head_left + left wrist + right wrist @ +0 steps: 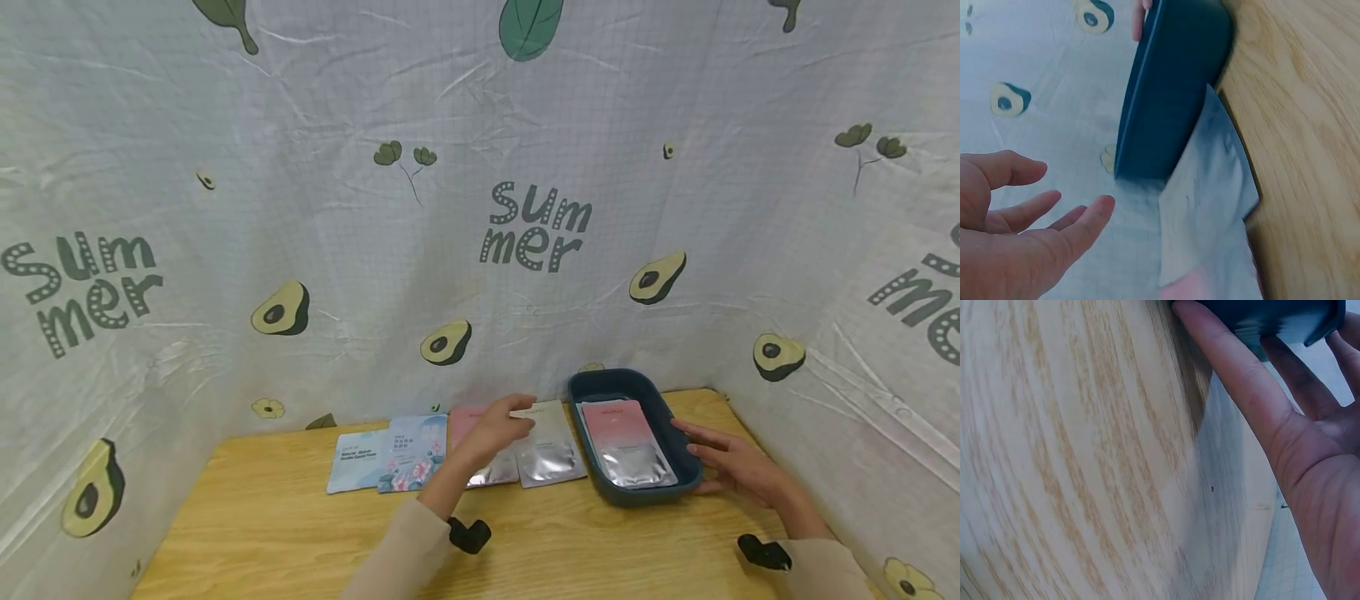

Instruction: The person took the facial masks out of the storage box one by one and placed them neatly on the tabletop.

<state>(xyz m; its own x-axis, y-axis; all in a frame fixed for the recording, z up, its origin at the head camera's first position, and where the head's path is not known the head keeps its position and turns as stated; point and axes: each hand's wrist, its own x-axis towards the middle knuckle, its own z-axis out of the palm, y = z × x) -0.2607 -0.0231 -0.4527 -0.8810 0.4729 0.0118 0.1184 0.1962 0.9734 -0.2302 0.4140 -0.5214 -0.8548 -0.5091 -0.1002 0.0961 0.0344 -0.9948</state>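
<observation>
My left hand (495, 429) hovers over a row of flat sachets on the table, its fingers spread and holding nothing. Beneath it lie a pink and silver sachet (491, 473), partly hidden by the hand and wrist, and a cream and silver sachet (551, 446). Farther left, a blue floral sachet (412, 450) overlaps a light blue sachet (356, 462). My right hand (738, 467) touches the right side of a dark blue plastic basket (637, 498), its fingertips at the rim and its thumb along the outer wall (1241, 319). Inside the basket a pink and silver sachet (626, 442) covers a paler one.
The wooden table (300, 542) ends against a white cloth (337, 233) printed with avocados and lettering, which hangs behind and at both sides. The basket stands near the back edge. Black straps (468, 535) with cameras sit at both wrists.
</observation>
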